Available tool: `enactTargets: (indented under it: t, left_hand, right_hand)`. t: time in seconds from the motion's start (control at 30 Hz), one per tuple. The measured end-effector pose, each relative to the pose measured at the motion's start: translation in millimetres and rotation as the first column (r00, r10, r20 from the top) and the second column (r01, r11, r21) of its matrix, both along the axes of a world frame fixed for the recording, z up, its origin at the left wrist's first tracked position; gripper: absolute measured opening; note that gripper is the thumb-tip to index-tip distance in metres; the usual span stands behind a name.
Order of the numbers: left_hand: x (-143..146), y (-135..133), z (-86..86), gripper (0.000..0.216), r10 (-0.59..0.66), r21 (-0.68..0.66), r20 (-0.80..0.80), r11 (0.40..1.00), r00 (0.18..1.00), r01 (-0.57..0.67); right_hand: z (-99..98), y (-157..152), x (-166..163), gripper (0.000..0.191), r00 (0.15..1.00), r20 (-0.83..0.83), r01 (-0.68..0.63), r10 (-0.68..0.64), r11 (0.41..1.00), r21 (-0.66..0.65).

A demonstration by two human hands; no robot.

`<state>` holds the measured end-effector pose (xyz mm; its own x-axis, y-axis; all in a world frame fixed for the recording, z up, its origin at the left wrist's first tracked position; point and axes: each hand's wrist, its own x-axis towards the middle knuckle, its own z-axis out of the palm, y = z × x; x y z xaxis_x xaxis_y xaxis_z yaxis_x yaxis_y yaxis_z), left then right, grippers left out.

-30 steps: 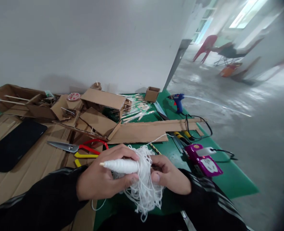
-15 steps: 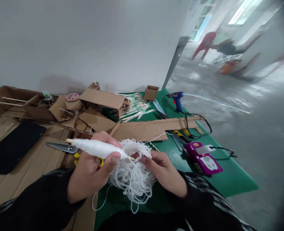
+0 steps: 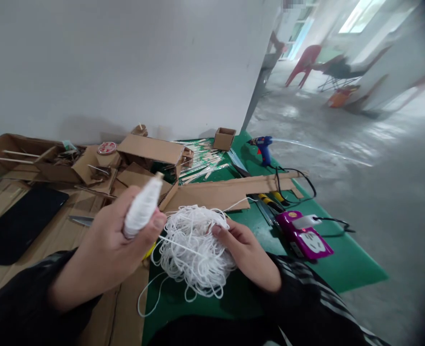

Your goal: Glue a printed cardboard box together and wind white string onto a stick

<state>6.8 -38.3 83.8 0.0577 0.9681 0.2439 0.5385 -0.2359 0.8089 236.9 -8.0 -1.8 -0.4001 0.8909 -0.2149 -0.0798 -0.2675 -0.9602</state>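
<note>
Taking the loose, springy heap of thin white cord as the clock's centre, at the near edge of the glossy green tabletop, the left hand sits at ten o'clock. Its fingers wrap firmly around a white, tapered, smoothly wound bobbin of cord, tilted upward, with a blunt pale tip like wood. At three o'clock the right hand pinches soft loops at the heap's edge; whether more lies between its fingers is hidden.

One straight white strand runs from beside the bobbin across the heap. For good handling, I would give that strand light, even tension, steady the heap gently, and lift single loops rather than tug, since crossed coils could knot. The slack curl of cord near eight o'clock needs watching too, and so does the pointed steel scissor blade past nine o'clock. Stiff, flat brown cardboard lies at one o'clock.
</note>
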Motion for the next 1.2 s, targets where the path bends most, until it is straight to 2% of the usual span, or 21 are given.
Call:
enactTargets:
  t: [0.07, 0.13, 0.23, 0.3, 0.37, 0.43, 0.5, 0.53, 0.57, 0.6, 0.67, 0.73, 0.8, 0.9, 1.03, 1.1, 1.2]
  left_hand:
    - [3.6, -1.3, 4.3, 0.009, -0.192, -0.187, -0.168, 0.969, 0.967, 0.160]
    - [9.2, -3.2, 1.9, 0.014, -0.317, -0.322, -0.234, 0.917, 0.919, 0.235]
    - [16.2, -7.4, -10.3, 0.028, -0.390, -0.337, -0.355, 0.901, 0.850, 0.272]
    - [18.2, -10.3, -17.5, 0.013, -0.453, -0.340, -0.402, 0.881, 0.796, 0.330]
    - [18.1, -12.4, -20.0, 0.017, -0.488, -0.347, -0.415, 0.865, 0.768, 0.363]
    - [16.4, -13.3, -18.1, 0.025, -0.493, -0.363, -0.401, 0.860, 0.772, 0.360]
    - [14.1, -13.0, -14.4, 0.028, -0.493, -0.392, -0.361, 0.851, 0.792, 0.351]
    - [13.2, -12.6, -12.5, 0.027, -0.492, -0.405, -0.332, 0.845, 0.805, 0.350]
    - [12.5, -12.1, -10.7, 0.025, -0.487, -0.411, -0.299, 0.842, 0.821, 0.350]
    - [12.3, -11.7, -9.0, 0.022, -0.480, -0.409, -0.261, 0.841, 0.838, 0.354]
    - [13.5, -10.9, -5.3, 0.019, -0.465, -0.408, -0.174, 0.836, 0.868, 0.366]
    - [16.3, -10.1, -1.3, 0.017, -0.453, -0.425, -0.084, 0.822, 0.888, 0.379]
    - [18.8, -9.5, 2.1, 0.014, -0.427, -0.444, -0.006, 0.811, 0.904, 0.380]
    - [18.4, -8.8, 3.0, 0.018, -0.378, -0.480, 0.094, 0.793, 0.921, 0.375]
    - [10.6, -9.7, -4.3, 0.033, -0.309, -0.606, 0.152, 0.721, 0.939, 0.336]
    - [7.1, -11.4, -9.3, 0.038, -0.271, -0.630, 0.139, 0.718, 0.952, 0.296]
    - [5.8, -14.0, -14.6, 0.039, -0.262, -0.587, 0.142, 0.755, 0.955, 0.294]
  right_hand:
    - [2.0, -0.9, -0.1, 0.037, 0.999, 0.042, -0.001, 0.000, 0.999, 0.036]
    - [5.1, -0.5, -1.1, 0.038, 0.997, 0.075, -0.003, -0.003, 0.996, 0.084]
    - [10.9, 3.3, -4.6, 0.037, 0.995, 0.093, -0.039, 0.027, 0.991, 0.127]
    - [14.4, 6.2, -7.2, 0.036, 0.993, 0.103, -0.072, 0.058, 0.987, 0.144]
    - [17.5, 6.9, -7.6, 0.036, 0.984, 0.164, -0.102, 0.074, 0.980, 0.171]
    - [21.1, 3.2, -3.9, 0.036, 0.954, 0.301, -0.065, -0.021, 0.959, 0.275]
    - [25.8, -5.5, 3.8, 0.038, 0.879, 0.422, -0.014, -0.221, 0.873, 0.488]
    - [28.3, -11.3, 8.3, 0.039, 0.846, 0.441, -0.028, -0.300, 0.801, 0.598]
    - [30.7, -17.5, 12.5, 0.039, 0.837, 0.448, -0.086, -0.314, 0.733, 0.675]
    - [32.6, -23.8, 15.9, 0.038, 0.843, 0.469, -0.183, -0.264, 0.678, 0.711]
    - [33.7, -34.7, 18.6, 0.040, 0.827, 0.552, -0.396, -0.102, 0.591, 0.703]
    - [30.5, -40.9, 15.5, 0.040, 0.784, 0.620, -0.500, -0.029, 0.563, 0.658]
    - [24.7, -41.6, 9.3, 0.031, 0.776, 0.630, -0.489, -0.029, 0.602, 0.631]
    - [17.9, -36.8, 2.4, 0.015, 0.820, 0.572, -0.424, 0.013, 0.683, 0.594]
    - [17.1, -33.0, 2.2, 0.009, 0.885, 0.459, -0.328, 0.084, 0.811, 0.484]
    - [18.4, -33.2, 3.3, 0.009, 0.910, 0.401, -0.286, 0.109, 0.864, 0.414]
    - [19.7, -33.5, 3.9, 0.017, 0.936, 0.328, -0.240, 0.125, 0.911, 0.337]
